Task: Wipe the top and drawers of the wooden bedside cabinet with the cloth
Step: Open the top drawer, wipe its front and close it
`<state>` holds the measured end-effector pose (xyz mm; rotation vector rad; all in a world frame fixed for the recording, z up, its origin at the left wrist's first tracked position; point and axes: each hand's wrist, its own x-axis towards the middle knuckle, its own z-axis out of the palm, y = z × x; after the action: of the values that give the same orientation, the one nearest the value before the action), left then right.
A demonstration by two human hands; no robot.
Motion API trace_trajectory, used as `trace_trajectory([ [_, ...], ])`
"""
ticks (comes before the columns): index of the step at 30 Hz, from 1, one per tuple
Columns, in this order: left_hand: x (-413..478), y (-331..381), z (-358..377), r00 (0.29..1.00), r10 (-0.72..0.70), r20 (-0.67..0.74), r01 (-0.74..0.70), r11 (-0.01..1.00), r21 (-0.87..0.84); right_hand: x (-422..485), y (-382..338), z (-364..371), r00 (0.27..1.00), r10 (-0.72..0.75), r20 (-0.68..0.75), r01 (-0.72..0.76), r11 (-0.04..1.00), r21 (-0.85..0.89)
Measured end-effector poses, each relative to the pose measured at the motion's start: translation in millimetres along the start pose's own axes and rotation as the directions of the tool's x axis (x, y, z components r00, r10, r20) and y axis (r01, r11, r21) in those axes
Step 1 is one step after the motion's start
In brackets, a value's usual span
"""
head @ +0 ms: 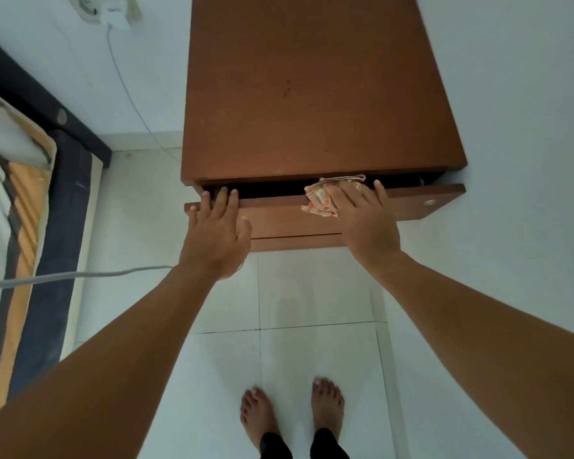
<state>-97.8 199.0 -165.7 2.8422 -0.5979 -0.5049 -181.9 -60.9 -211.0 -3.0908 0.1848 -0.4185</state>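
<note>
- The wooden bedside cabinet [312, 87] stands on the white tile floor [312, 293], in the corner against the white wall [527, 94]. Its brown top is bare.
- The top drawer [279, 210] is pulled out a little, so a dark gap shows between the drawer front and the cabinet top.
- The left hand [217, 233] rests on the left part of the drawer front. Its fingers are spread, and the fingertips [222, 191] hook over the upper edge into the gap. It carries nothing, it only grips the edge.
- The right hand [362, 213] presses the cloth [318, 198] on the upper edge of the drawer front, right of the middle. The fingers lie flat and spread over the cloth; they are not clenched.
- The cloth is crumpled, white with an orange check pattern. One part goes into the gap, another part hangs over the front face.
- A round metal fitting [429, 202] sits near the right end of the drawer front.
- To the left there is a bed [20, 200] with a dark frame, and a white charger [115, 14] is plugged in the wall socket, with a thin cable [126, 91] going down.
- Two bare feet [292, 415] stand on the tiles before the cabinet.
</note>
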Motion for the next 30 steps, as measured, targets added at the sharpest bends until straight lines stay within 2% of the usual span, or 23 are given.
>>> trace_trajectory([
  [8,0.7,18.5,3.6,0.996,-0.094,-0.005,0.094,0.995,0.033,-20.3,82.7,-20.4,0.994,0.102,0.030,-0.100,0.992,-0.079],
  [14,1.6,24.6,2.9,0.991,-0.133,0.007,0.132,0.989,0.062,-27.8,128.5,-31.5,0.982,0.186,0.033,-0.184,0.980,-0.075],
  [25,6.2,26.9,-5.9,0.981,-0.188,0.045,0.181,0.975,0.125,-29.3,125.7,-34.2,0.966,0.260,-0.005,-0.260,0.965,0.044],
  [28,4.5,24.7,-9.1,0.976,-0.206,0.074,0.193,0.970,0.150,-28.7,115.9,-35.8,0.922,0.386,-0.002,-0.385,0.920,0.073],
  [30,3.1,20.5,-9.6,0.975,-0.204,0.085,0.189,0.968,0.164,-28.9,103.9,-39.9,0.851,0.525,-0.010,-0.517,0.841,0.159],
])
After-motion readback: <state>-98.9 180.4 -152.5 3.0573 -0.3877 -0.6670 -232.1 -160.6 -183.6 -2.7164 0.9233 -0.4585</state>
